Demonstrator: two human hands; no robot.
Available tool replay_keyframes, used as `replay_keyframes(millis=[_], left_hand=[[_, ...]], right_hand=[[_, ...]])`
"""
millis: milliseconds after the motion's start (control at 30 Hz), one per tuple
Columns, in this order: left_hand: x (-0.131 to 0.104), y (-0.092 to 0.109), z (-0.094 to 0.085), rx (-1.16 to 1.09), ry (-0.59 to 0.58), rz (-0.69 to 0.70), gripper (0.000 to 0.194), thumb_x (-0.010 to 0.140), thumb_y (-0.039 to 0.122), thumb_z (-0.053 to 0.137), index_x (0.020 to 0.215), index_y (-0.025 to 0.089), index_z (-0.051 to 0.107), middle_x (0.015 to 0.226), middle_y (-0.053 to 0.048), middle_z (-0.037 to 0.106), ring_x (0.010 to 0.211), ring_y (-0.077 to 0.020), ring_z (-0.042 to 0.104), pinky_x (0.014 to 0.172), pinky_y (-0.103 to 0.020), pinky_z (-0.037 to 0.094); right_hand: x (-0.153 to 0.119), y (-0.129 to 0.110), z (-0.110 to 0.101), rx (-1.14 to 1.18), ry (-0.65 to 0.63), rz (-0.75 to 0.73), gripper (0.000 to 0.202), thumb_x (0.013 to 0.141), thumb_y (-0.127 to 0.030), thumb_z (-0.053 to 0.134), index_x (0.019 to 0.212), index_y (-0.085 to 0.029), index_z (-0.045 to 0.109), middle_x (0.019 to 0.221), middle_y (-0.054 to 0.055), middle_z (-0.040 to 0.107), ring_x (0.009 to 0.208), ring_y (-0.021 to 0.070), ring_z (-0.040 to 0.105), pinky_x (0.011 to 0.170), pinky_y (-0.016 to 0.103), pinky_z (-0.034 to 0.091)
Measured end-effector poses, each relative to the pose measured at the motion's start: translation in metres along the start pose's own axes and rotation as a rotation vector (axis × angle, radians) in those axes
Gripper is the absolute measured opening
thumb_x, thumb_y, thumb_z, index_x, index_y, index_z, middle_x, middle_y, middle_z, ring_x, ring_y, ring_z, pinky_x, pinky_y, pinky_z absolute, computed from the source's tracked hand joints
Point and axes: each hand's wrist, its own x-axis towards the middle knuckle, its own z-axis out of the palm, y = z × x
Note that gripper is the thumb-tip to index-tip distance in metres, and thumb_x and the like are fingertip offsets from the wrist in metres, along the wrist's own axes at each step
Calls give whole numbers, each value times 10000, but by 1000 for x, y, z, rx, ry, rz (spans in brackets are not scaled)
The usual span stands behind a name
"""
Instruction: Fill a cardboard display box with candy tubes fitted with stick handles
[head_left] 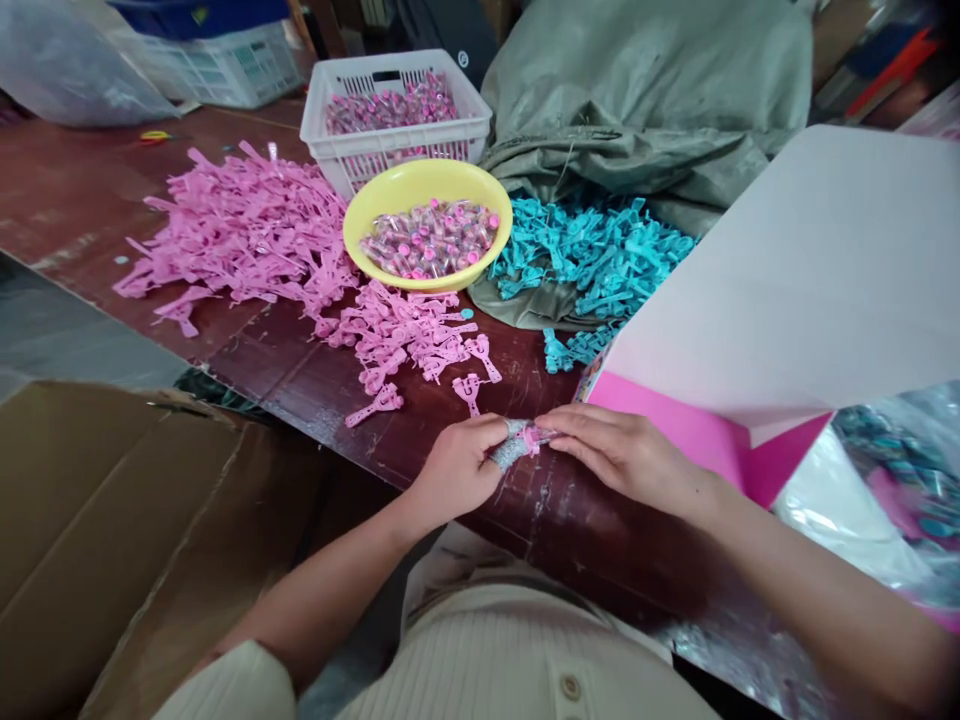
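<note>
My left hand, with grey wrapping on its thumb and finger, is closed on a small pink plastic piece. The fingertips of my right hand pinch the right end of the same piece, which looks clear there; my fingers hide most of it. Just beyond my hands lie loose pink plastic handle-shaped pieces, joined to a larger pink heap. A yellow bowl behind them holds small clear tubes with pink ends.
A white basket of similar tubes stands behind the bowl. Turquoise pieces spill from a grey-green sack. An open white-and-pink box stands right, near a clear bag. A cardboard box sits below the table's left edge.
</note>
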Motion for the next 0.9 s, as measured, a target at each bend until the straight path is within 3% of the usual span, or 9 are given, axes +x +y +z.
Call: replay_keyframes(millis=[167, 267, 333, 433, 533, 600, 700, 800, 900], left_hand=[[-6, -2, 13, 187, 180, -2, 402, 794, 21, 489, 1039, 226, 733, 1050, -34, 717, 946, -198, 675, 840, -311, 556], [-10, -15, 10, 325, 218, 24, 467, 769, 31, 497, 1135, 226, 714, 1171, -51, 704, 1041, -239, 662, 900, -356, 556], [-11, -27, 0, 351, 198, -10, 439, 770, 43, 505, 1111, 221, 716, 1145, -63, 701, 1021, -248, 655, 880, -358, 549], [-12, -43, -20, 146, 214, -121, 283, 853, 109, 509, 1028, 202, 711, 984, -57, 689, 912, -208, 638, 826, -311, 520], [-14, -52, -33, -140, 281, -266, 235, 967, 273, 487, 993, 162, 692, 821, -42, 647, 793, -174, 593, 753, -275, 479], [-14, -54, -33, -291, 315, -330, 304, 989, 376, 506, 1077, 148, 686, 847, -49, 660, 803, -173, 591, 768, -276, 478], [-12, -56, -30, -408, 352, -294, 398, 935, 435, 644, 1220, 158, 659, 1043, -77, 693, 956, -205, 617, 889, -302, 488], [-9, -60, -31, -408, 396, -262, 370, 898, 432, 707, 1143, 155, 694, 1053, -71, 698, 985, -207, 609, 920, -298, 476], [-8, -65, -40, -456, 448, -290, 319, 872, 443, 744, 988, 147, 721, 941, -45, 698, 877, -170, 594, 868, -271, 474]], right_hand=[[4, -8, 18, -79, 79, 50, 297, 1031, -232, 518, 1301, -248, 643, 1184, 75, 727, 1050, 191, 719, 936, 344, 625], [13, -7, 28, -67, 8, 148, 284, 1048, -274, 475, 1270, -239, 650, 1153, 78, 731, 1012, 203, 729, 908, 358, 627], [29, 0, 30, -54, -85, 183, 307, 1050, -336, 478, 1304, -245, 624, 1156, 71, 736, 1002, 212, 734, 891, 369, 625], [83, 22, 23, -92, -114, 141, 499, 1017, -469, 526, 1468, -258, 499, 1368, 93, 651, 1208, 251, 659, 1006, 415, 571], [165, 51, 15, -302, 8, 150, 541, 1029, -443, 469, 1513, -201, 468, 1506, 138, 536, 1389, 300, 500, 1154, 468, 428], [220, 72, 15, -477, -9, 318, 500, 1027, -401, 456, 1478, -196, 520, 1480, 151, 561, 1391, 344, 477, 1145, 528, 397], [283, 95, 18, -562, -97, 534, 413, 949, -432, 605, 1252, -166, 697, 1332, 193, 660, 1325, 423, 515, 1078, 611, 405], [310, 103, 13, -522, -128, 586, 262, 900, -311, 671, 1083, -141, 749, 1185, 209, 720, 1176, 402, 624, 998, 569, 476], [296, 93, -3, -465, -108, 515, 286, 957, -231, 556, 1175, -118, 702, 1224, 199, 705, 1147, 336, 642, 984, 482, 497]])
